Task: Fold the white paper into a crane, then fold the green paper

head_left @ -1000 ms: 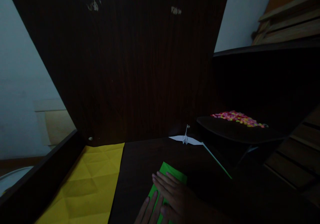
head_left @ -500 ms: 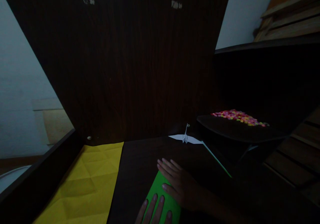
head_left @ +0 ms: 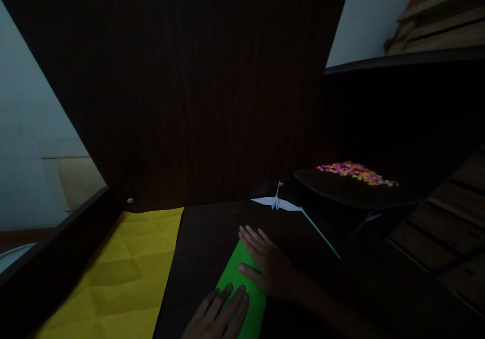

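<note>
A green sheet of paper (head_left: 244, 283), seemingly folded, lies flat on the dark tabletop (head_left: 206, 238) at the bottom centre. My right hand (head_left: 267, 263) rests across its far right part, fingers stretched out and thumb apart, palm down. Closer to me, my left hand (head_left: 220, 313) lies on the near left part of the same paper with fingers extended. Both hands press on the paper without gripping it. Beyond them stands a white origami crane (head_left: 276, 203) with spread wings, close to the upright panel.
On the left lies a creased yellow sheet (head_left: 140, 263). A thin green strip (head_left: 321, 234) runs from the crane's right wing toward the right. Small pink, red and yellow pieces (head_left: 354, 172) cover a corner shelf (head_left: 329, 185). A dark wooden panel (head_left: 220, 101) rises behind.
My left hand has shifted left on the green paper, and more of that hand shows. The right hand stays near the paper's far end. The whole view has moved slightly.
</note>
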The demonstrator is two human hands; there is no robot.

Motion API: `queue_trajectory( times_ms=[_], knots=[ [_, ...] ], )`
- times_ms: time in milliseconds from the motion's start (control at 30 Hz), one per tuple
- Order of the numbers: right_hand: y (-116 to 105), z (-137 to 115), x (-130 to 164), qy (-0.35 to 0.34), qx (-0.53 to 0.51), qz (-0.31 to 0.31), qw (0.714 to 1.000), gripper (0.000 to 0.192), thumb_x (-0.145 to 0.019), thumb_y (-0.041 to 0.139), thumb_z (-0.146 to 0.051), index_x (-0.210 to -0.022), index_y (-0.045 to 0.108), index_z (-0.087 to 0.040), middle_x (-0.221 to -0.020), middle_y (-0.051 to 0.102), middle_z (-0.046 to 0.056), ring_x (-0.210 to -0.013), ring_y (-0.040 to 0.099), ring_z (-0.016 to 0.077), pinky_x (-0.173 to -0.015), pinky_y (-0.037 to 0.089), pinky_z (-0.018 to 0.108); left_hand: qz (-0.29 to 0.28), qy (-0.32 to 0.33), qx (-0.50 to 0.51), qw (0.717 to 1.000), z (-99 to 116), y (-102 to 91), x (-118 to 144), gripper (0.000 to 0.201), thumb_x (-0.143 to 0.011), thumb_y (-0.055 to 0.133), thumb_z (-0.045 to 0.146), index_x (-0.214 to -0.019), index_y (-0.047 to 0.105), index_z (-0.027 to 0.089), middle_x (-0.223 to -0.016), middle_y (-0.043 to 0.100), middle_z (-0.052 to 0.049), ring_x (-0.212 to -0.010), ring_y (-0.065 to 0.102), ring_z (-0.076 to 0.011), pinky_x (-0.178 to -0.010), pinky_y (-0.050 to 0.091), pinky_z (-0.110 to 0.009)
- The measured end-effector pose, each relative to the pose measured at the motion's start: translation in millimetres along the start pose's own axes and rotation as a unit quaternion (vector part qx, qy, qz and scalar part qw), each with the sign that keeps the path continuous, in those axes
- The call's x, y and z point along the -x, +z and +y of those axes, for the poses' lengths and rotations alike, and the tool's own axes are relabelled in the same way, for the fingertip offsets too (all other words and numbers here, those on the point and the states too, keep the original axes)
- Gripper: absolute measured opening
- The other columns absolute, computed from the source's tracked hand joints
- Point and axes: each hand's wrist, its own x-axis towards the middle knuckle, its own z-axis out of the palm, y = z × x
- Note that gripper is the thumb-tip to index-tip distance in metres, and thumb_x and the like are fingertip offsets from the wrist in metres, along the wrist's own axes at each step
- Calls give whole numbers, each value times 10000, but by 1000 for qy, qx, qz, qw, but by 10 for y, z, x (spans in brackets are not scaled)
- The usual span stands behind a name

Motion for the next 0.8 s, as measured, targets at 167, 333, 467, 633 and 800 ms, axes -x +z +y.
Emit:
queue_trajectory(
  times_ms=[167,333,467,633,800],
  knots=[
    [-22,-33,26,2,30,19,999,632,-991,420,-424,-1509,275,-91,-1577,241,149,-1475,169,297,-1190,199,549,28,-13,-27,999,43,-57,-4,696,-976,428,502,-1548,167,204,-1315,638,-69,-1027,636,-245,-863,508,-327],
    [-100,-182,48,-55,38,26,997,515,-981,450,-275,-1461,390,-100,-1564,283,145,-1469,186,309,-1190,195,562,61,-48,-44,996,128,-33,-55,769,-941,470,537,-1540,198,140,-1380,578,-123,-1182,579,-285,-958,496,-367],
    [-140,-379,96,-109,-31,-8,994,582,-1002,421,-291,-1515,252,-73,-1572,248,138,-1471,192,252,-1207,238,442,115,-23,-96,988,127,23,-76,705,-975,420,475,-1521,226,73,-1345,598,-164,-1236,563,-286,-948,522,-364],
    [-139,-495,128,-94,-71,-37,992,564,-1017,393,-374,-1513,287,-127,-1576,240,115,-1471,194,235,-1216,206,423,142,-13,-118,983,82,50,-45,588,-1007,379,397,-1516,268,123,-1263,664,-129,-1173,618,-252,-964,514,-338],
    [-84,-336,72,-57,-61,-17,996,594,-1007,395,-431,-1519,274,-155,-1571,274,100,-1462,234,246,-1206,219,466,144,-18,-86,986,120,-63,-32,836,-937,436,582,-1553,101,127,-1342,611,-124,-1213,582,-265,-1002,478,-332]
  ],
)
